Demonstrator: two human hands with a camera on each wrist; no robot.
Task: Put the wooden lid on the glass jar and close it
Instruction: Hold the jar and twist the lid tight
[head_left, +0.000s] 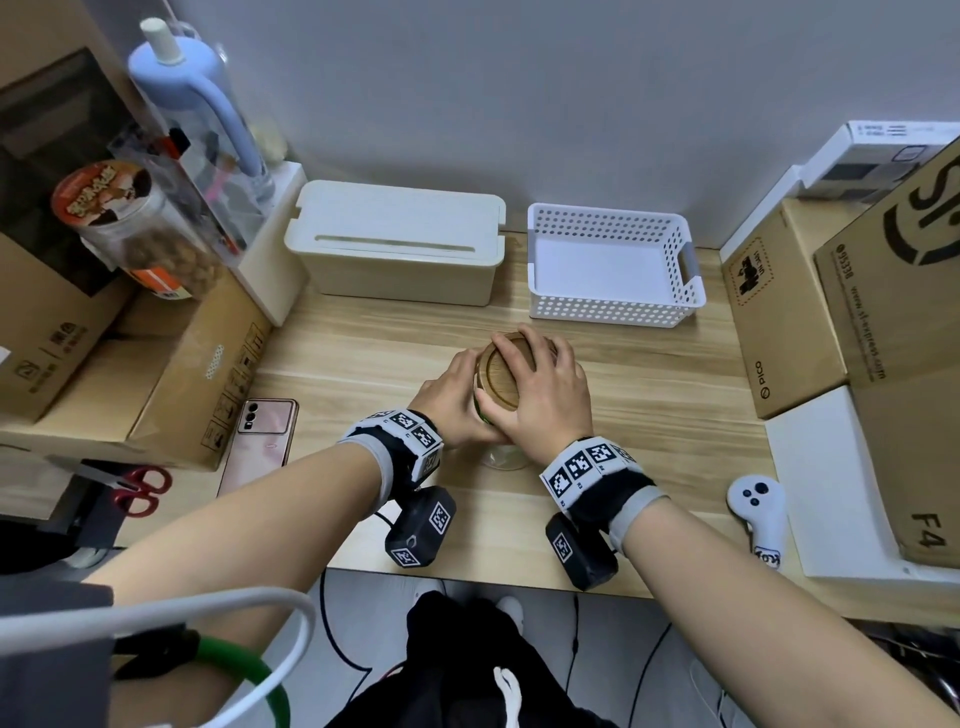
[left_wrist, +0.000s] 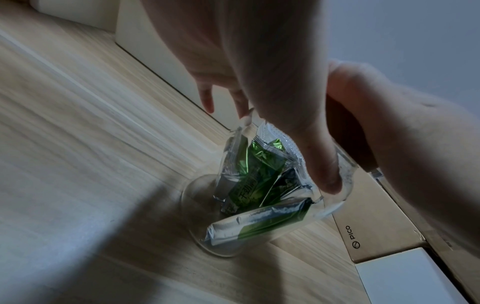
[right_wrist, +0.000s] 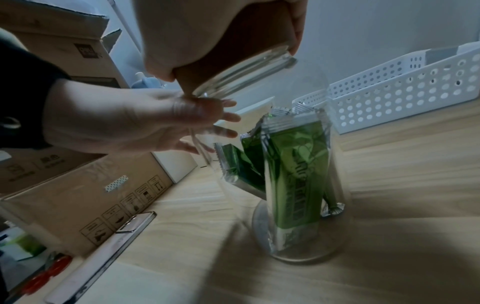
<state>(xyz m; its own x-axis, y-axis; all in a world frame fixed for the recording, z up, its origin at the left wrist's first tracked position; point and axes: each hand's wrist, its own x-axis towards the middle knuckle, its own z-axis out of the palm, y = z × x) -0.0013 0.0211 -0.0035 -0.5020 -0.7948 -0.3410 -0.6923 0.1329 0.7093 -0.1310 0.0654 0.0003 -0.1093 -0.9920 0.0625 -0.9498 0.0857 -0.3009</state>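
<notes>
A tall glass jar with several green foil packets inside stands upright in the middle of the wooden table. The round wooden lid sits at the jar's mouth. My right hand covers the lid from above, its fingers curled round the edge. My left hand grips the upper part of the jar from the left, with the thumb against the glass. Whether the lid is fully seated cannot be told.
Behind the jar stand a white lidded box and a white perforated basket. Cardboard boxes flank the table left and right. A phone, red scissors and a white controller lie near the front edge.
</notes>
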